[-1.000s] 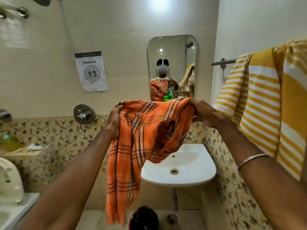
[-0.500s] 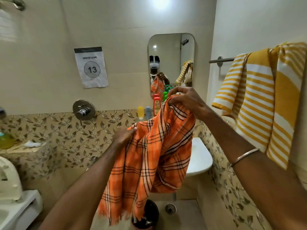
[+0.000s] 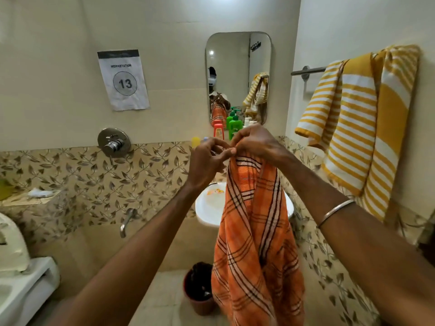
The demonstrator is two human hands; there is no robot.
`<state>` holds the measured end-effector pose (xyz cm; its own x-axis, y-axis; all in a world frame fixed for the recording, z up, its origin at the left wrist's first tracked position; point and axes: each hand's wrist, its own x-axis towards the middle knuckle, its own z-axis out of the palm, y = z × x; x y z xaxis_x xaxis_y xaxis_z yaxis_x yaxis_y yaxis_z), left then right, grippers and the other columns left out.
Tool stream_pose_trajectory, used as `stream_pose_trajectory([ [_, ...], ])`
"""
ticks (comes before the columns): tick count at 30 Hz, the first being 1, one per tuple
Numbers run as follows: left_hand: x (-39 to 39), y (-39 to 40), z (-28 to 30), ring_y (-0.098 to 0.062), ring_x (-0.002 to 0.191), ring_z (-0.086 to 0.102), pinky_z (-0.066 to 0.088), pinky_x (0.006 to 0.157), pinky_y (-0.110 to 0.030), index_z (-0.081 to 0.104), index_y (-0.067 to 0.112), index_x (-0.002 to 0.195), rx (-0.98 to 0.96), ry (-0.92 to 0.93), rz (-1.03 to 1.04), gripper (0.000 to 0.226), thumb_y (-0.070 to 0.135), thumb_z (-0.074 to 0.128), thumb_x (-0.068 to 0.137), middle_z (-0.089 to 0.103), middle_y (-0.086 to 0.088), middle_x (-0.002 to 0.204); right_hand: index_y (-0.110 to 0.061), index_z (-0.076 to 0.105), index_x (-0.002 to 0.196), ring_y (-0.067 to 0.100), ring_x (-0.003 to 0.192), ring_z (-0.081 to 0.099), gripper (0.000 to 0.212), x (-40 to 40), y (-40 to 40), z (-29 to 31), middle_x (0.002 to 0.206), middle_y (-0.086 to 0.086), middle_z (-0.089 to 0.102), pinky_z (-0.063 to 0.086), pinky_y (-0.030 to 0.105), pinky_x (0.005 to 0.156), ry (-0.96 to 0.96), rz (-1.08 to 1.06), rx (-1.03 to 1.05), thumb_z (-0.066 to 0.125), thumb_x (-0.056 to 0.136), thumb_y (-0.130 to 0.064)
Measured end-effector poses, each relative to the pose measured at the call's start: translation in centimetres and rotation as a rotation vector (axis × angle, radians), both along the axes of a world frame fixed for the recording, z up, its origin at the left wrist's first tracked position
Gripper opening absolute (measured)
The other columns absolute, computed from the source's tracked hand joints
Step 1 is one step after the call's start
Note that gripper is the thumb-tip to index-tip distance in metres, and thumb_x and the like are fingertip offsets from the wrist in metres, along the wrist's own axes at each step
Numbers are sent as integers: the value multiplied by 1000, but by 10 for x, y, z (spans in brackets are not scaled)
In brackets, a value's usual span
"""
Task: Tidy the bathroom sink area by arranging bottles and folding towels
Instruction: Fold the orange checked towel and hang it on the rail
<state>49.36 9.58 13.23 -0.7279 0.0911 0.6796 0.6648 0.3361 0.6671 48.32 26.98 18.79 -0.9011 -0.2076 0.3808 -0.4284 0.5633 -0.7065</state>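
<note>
An orange plaid towel (image 3: 256, 243) hangs doubled lengthwise in front of the white sink (image 3: 208, 211). My right hand (image 3: 255, 142) grips its top edge. My left hand (image 3: 207, 158) is right beside it, fingertips pinching at the same top corner. Behind my hands, under the mirror, stand an orange bottle (image 3: 218, 131), a green pump bottle (image 3: 235, 124), a yellow bottle (image 3: 195, 142) and a white one (image 3: 246, 122), partly hidden. A yellow-and-white striped towel (image 3: 355, 128) hangs on the rail (image 3: 308, 71) on the right wall.
A mirror (image 3: 237, 76) hangs above the sink. A shower valve (image 3: 114, 142) and spout (image 3: 127, 221) are on the left wall, a toilet (image 3: 21, 274) at far left. A brown bin (image 3: 197, 290) stands on the floor under the sink.
My left hand has come up from under the cloth to meet my right hand at the top edge. The towel now hangs narrower and longer, folded in half.
</note>
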Motion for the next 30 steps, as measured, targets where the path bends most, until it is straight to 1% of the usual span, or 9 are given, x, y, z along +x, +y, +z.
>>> stream_pose_trajectory([
  [2, 2, 8, -5, -20, 52, 69, 58, 47, -35, 63, 3, 101, -84, -56, -39, 33, 22, 81, 81, 71, -9, 77, -12, 76, 85, 16, 80, 68, 10, 7, 3, -1, 85, 4, 71, 55, 29, 69, -31, 10, -35, 69, 81, -18],
  [5, 4, 24, -14, -18, 55, 70, 61, 51, -39, 65, 2, 100, -143, -122, 24, 29, 21, 77, 84, 72, -10, 80, -6, 76, 90, 8, 75, 66, 11, 17, 9, 2, 85, 3, 71, 50, 22, 65, -32, 34, 13, 68, 83, -11],
  [8, 10, 42, -19, -16, 60, 71, 62, 55, -39, 70, 3, 97, -105, -111, 117, 22, 24, 70, 90, 73, -8, 83, -14, 77, 88, 8, 79, 66, 11, 22, 18, 7, 86, -2, 73, 48, 22, 68, -3, 34, 104, 71, 80, -12],
  [12, 11, 58, -15, -17, 53, 66, 58, 54, -41, 68, 8, 72, -155, -4, 270, 27, 18, 56, 93, 69, -6, 66, -23, 79, 90, 9, 84, 65, 10, 23, 35, 11, 88, -8, 72, 46, 22, 69, 30, -36, 234, 72, 84, -19],
  [17, 13, 64, -7, -13, 57, 70, 61, 53, -38, 68, 8, 92, -59, -45, 103, 13, 21, 64, 93, 71, -4, 75, -20, 77, 97, 0, 76, 61, 11, 26, 48, 9, 92, -5, 71, 40, 11, 58, 101, -115, 329, 72, 89, -24],
  [20, 15, 68, -8, -15, 65, 72, 61, 55, -34, 64, 13, 95, -78, -61, 27, 16, 26, 71, 90, 72, -6, 82, -19, 75, 101, 4, 81, 60, 12, 29, 50, 6, 98, -5, 66, 39, 14, 61, 132, -124, 352, 69, 91, -24],
  [23, 17, 70, -14, -17, 67, 72, 62, 59, -37, 65, 12, 96, -144, -32, 41, 12, 17, 72, 88, 73, -9, 86, -23, 72, 102, 14, 96, 60, 12, 29, 52, 0, 109, -2, 64, 41, 24, 69, 127, -149, 327, 68, 92, -29],
  [28, 18, 70, -31, -19, 63, 68, 60, 62, -40, 68, 13, 82, -316, -55, 160, 7, 18, 69, 86, 71, -5, 76, -23, 69, 103, 6, 77, 58, 13, 35, 49, -3, 104, -2, 61, 41, 21, 61, 147, -150, 266, 65, 95, -31],
  [30, 18, 67, -40, -22, 59, 65, 59, 60, -42, 67, 12, 73, -359, -70, 225, 14, 17, 64, 86, 68, -5, 69, -24, 69, 102, 7, 75, 60, 11, 38, 48, -2, 97, -3, 63, 43, 23, 62, 174, -191, 240, 63, 96, -32],
])
